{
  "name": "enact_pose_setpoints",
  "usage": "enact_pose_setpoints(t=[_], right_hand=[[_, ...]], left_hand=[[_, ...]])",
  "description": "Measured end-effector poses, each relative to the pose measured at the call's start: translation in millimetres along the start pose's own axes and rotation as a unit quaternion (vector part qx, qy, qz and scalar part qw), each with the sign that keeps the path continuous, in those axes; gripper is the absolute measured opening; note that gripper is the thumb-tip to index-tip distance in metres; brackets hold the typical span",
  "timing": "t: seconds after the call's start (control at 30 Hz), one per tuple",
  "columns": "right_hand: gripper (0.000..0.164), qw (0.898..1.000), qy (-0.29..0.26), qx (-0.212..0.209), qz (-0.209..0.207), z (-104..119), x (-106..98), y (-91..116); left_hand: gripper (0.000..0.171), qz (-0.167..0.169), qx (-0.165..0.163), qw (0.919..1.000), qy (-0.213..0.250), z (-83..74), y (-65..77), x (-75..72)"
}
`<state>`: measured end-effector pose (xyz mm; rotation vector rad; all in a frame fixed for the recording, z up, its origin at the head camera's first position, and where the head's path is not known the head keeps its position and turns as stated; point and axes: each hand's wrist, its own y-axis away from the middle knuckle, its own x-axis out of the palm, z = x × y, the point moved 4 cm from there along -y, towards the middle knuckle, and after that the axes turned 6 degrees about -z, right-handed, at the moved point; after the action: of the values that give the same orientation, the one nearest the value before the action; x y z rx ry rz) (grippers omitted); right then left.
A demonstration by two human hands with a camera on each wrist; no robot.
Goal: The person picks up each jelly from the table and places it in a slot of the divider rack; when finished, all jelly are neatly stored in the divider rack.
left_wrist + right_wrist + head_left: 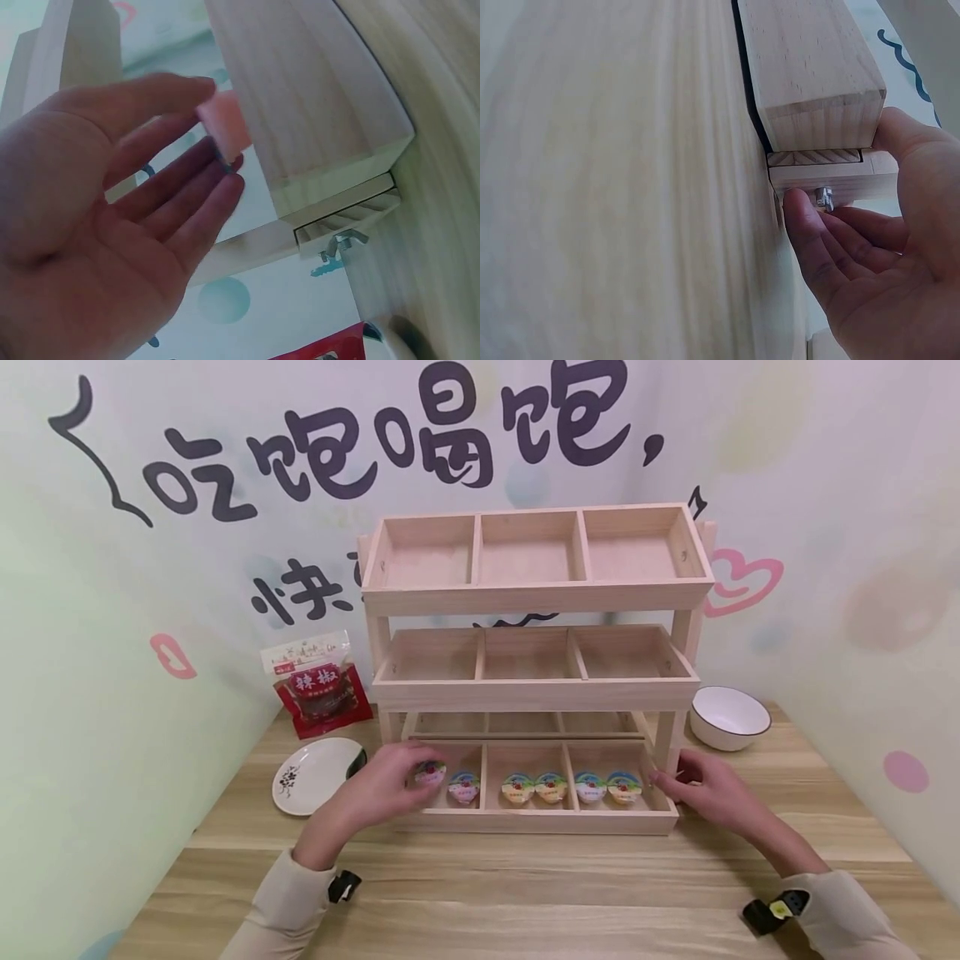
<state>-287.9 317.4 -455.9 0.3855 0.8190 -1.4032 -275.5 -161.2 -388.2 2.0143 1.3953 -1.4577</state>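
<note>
My left hand [378, 789] pinches a pink jelly cup [227, 124] between thumb and fingers, over the left compartment of the wooden rack's bottom tray [532, 822]. Beside it in that compartment sits another pink jelly cup [464, 788]. Two yellow-lidded jelly cups [517, 788] lie in the middle compartment, and two blue-rimmed ones [590, 787] in the right. At the tray's right end my right hand [708, 789] grips the rack, its thumb at the tray's wall and its fingers around the leg by a metal screw [824, 199].
Above, the rack's middle tray [536, 695] and top tray [536, 600] each have three bare compartments. A white plate [318, 768] and a red bag of dried chili [318, 685] stand at the left. Behind the right hand is a white bowl [729, 718].
</note>
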Motion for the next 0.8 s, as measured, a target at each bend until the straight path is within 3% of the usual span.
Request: enact_pose_setpoints(t=[0.37,0.8], right_hand=[[0.042,1.000,-0.001,0.004,-0.001,2,-1,-1],[0.041,1.000,-0.005,0.007,-0.002,0,0,1]], left_hand=[[0.024,0.056,-0.008,0.9984,0.006,13.3,0.9,10.1],[0.027,0.068,-0.030,0.9961,0.047,24.5,-1.7,12.2]])
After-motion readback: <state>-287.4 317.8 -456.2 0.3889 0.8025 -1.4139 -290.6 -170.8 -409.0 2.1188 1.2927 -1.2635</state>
